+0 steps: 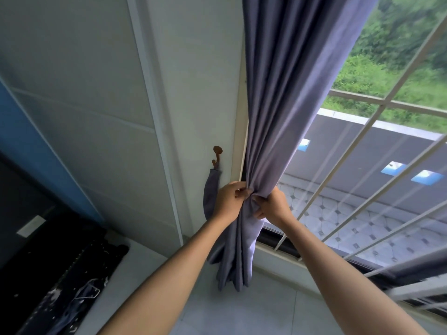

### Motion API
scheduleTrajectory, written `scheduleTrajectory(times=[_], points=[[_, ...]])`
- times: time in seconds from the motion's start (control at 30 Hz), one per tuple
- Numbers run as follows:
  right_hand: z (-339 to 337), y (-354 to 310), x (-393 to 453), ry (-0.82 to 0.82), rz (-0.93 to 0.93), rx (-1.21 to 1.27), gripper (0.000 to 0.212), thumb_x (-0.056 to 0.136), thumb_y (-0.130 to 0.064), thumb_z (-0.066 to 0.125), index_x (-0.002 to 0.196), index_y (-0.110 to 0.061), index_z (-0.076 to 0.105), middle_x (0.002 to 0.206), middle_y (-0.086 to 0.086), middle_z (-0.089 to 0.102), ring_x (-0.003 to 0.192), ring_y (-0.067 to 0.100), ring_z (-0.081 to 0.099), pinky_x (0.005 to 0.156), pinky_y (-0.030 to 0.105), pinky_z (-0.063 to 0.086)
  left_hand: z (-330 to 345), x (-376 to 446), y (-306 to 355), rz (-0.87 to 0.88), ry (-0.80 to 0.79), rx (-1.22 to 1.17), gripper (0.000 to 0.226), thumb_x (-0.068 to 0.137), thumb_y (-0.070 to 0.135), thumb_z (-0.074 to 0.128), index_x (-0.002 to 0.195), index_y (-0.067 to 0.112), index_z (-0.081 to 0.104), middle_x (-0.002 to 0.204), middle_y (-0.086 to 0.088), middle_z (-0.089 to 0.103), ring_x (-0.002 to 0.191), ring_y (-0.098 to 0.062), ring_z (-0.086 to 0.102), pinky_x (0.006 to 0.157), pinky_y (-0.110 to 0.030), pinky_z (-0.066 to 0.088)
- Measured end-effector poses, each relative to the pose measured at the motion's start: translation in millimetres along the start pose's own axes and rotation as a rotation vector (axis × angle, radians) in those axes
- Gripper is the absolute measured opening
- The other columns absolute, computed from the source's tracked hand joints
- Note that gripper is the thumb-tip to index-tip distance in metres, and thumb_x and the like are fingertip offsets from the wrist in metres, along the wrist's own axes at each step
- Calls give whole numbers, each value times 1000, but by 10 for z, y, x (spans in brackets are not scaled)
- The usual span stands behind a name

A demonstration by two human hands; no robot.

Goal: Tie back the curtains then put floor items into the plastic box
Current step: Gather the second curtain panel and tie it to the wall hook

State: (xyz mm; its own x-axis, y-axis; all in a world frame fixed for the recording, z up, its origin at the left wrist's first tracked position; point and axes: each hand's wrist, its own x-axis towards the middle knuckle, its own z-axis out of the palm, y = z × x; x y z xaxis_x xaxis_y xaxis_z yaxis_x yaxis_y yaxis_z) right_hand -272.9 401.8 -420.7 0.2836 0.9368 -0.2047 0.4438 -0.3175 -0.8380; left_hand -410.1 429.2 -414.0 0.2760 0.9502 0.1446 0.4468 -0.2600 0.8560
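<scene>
A purple-grey curtain [278, 97] hangs at the left side of the window, gathered into a tight bunch at waist height. My left hand [228, 200] grips the bunch from the left. My right hand [272, 205] pinches it from the right, fingers curled into the folds. A matching fabric tieback [210, 192] dangles from a brown wall hook [217, 154], just left of my left hand. The curtain's lower end [232, 267] hangs loose above the floor. No plastic box is in view.
A white wall [188, 81] stands left of the curtain. White window bars [362, 184] cover the glass on the right. A black object [60, 274] with clutter on it lies at the lower left on the pale tiled floor [229, 315].
</scene>
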Motion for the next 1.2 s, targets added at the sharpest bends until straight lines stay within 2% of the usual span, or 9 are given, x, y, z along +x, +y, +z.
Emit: scheduleTrajectory(times=[0.13,0.37,0.47,0.53,0.6,0.83,0.9,1.07,1.2], points=[[15,-3,-37,26,-61,-105,8,88,-6,57,92,-7,50,67,15,64,62,37,66,59,50,57,-19,21,-55,-23,-28,-36,18,93,21,60,99,7,70,100,-10,67,84,-15,61,69,-13,43],[19,-97,-89,41,-78,-196,12,90,-11,56,97,-4,50,63,13,62,53,35,64,53,44,56,-203,93,-17,-16,-165,-47,16,93,18,55,98,18,70,101,-1,62,96,-17,61,84,-28,49],[44,-88,-100,49,-80,-214,12,89,-13,58,92,-8,48,64,13,61,59,37,64,57,46,56,-326,205,-178,-124,11,-170,24,92,9,51,105,18,69,103,5,64,99,-12,61,81,-17,45],[58,-95,-116,57,-75,-230,16,90,-13,58,82,-17,45,68,13,60,66,38,63,64,47,55,-409,304,-421,-194,193,-118,25,88,3,50,101,15,69,103,-1,66,96,-14,62,80,-20,46],[64,-104,-130,78,-68,-230,27,90,-13,58,74,-24,39,69,14,60,68,38,63,66,47,55,-456,424,-695,-239,244,-16,23,86,-1,52,102,9,66,104,-7,65,96,-22,62,79,-25,47],[52,-120,-182,105,-67,-244,40,91,-14,59,64,-35,38,82,20,64,72,37,64,68,47,56,-318,771,-1144,-441,-32,101,67,77,21,77,136,5,47,133,-16,53,120,-35,53,100,-43,45],[63,-103,-168,125,-35,-199,34,91,-18,59,69,-36,40,80,16,65,68,33,64,65,45,57,-243,758,-1164,-419,-94,122,62,76,26,79,129,5,53,126,-14,59,115,-35,56,96,-41,47],[82,-34,-50,131,-43,-172,16,89,-21,57,85,-9,48,70,17,64,63,40,62,60,49,54,-208,507,-1187,-448,-45,62,21,90,21,62,99,6,52,96,-11,61,87,-25,56,69,-29,40],[15,-45,-16,142,-157,-226,16,92,-16,57,102,-5,51,81,8,61,68,30,53,57,36,43,-301,107,-1054,-476,21,-37,22,93,30,58,81,13,49,72,-1,52,65,-16,49,55,-28,31]])
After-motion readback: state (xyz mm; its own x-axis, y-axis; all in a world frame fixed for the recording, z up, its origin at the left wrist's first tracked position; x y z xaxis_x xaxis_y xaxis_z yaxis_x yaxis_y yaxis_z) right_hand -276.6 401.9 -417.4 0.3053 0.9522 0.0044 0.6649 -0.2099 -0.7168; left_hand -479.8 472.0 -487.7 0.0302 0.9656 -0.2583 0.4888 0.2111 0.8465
